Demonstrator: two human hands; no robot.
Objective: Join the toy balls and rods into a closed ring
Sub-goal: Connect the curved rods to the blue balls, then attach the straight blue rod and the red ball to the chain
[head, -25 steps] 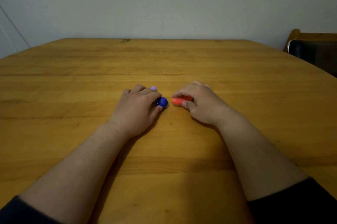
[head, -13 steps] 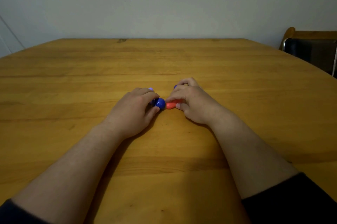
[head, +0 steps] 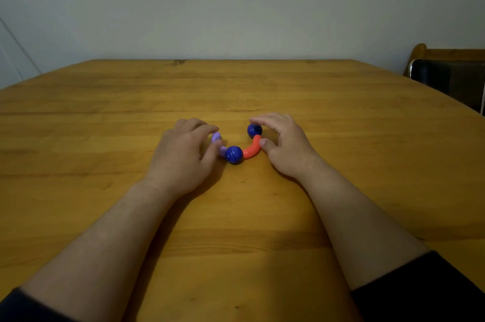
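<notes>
A curved chain of toy parts lies on the wooden table (head: 262, 216). A light purple curved rod (head: 217, 138) meets a dark blue ball (head: 234, 154). From that ball a curved orange rod (head: 252, 148) runs up to a second dark blue ball (head: 254, 130). My left hand (head: 183, 154) pinches the purple rod between thumb and fingers and hides most of it. My right hand (head: 283, 143) holds the orange rod's far end, thumb on the rod and fingers arched over the second ball. The chain forms an open arc, with a gap on its far side.
A chair (head: 451, 77) with a dark seat and wooden frame stands past the table's right edge. A pale wall rises behind the table's far edge.
My hands brought the blue ball and the orange rod together, and the two now touch. Both hands have since spread apart, which uncovers the second blue ball and more of the purple rod.
</notes>
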